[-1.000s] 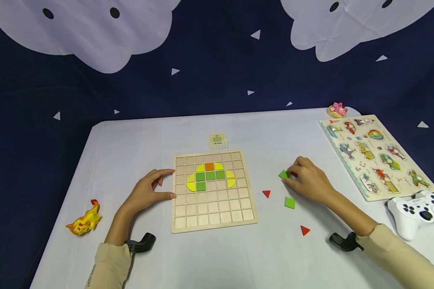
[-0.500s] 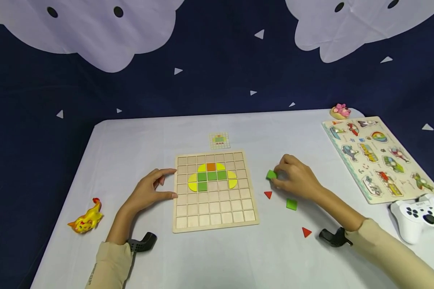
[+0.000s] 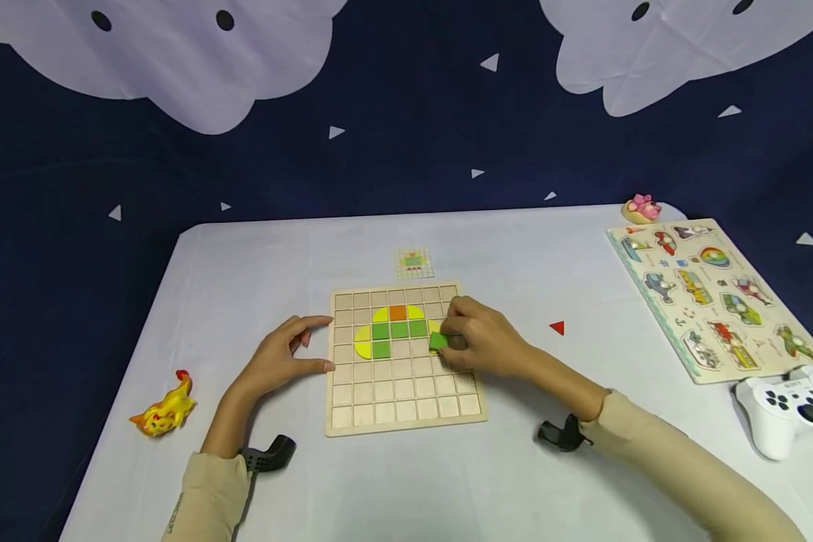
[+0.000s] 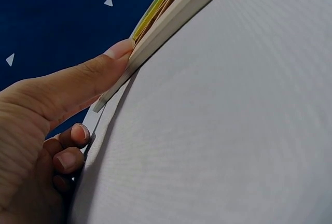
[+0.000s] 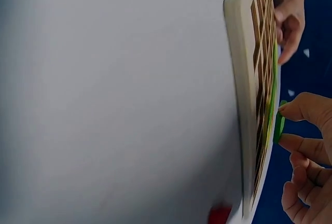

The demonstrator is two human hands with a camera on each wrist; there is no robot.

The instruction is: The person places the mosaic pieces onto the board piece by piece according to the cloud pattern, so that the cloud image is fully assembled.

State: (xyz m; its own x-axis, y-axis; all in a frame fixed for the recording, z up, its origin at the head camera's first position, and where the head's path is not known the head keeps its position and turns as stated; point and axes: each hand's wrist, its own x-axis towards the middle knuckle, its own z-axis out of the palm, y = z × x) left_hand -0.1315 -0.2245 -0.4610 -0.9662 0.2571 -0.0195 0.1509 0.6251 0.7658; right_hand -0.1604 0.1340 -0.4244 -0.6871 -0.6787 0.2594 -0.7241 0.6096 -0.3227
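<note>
A wooden grid board (image 3: 406,399) lies in the middle of the white table (image 3: 244,263). It carries a partial picture of green squares (image 3: 398,329), yellow curved pieces (image 3: 360,342) and an orange square (image 3: 397,312). My right hand (image 3: 445,340) pinches a green square tile (image 3: 438,341) just above the board's right side, beside the green row. The right wrist view shows that tile (image 5: 279,125) edge-on between thumb and finger. My left hand (image 3: 314,344) rests at the board's left edge, its straight thumb (image 4: 88,79) touching the edge (image 4: 171,16).
A red triangle (image 3: 557,327) lies right of the board. A small pattern card (image 3: 413,263) sits behind it. A peg puzzle (image 3: 711,297), a pink toy (image 3: 642,207) and a white game controller (image 3: 793,406) are at far right. A yellow toy (image 3: 159,410) lies at left.
My right hand has carried the green tile left from the table onto the board's right side. Its arm now covers the loose pieces there. The left hand has stayed put.
</note>
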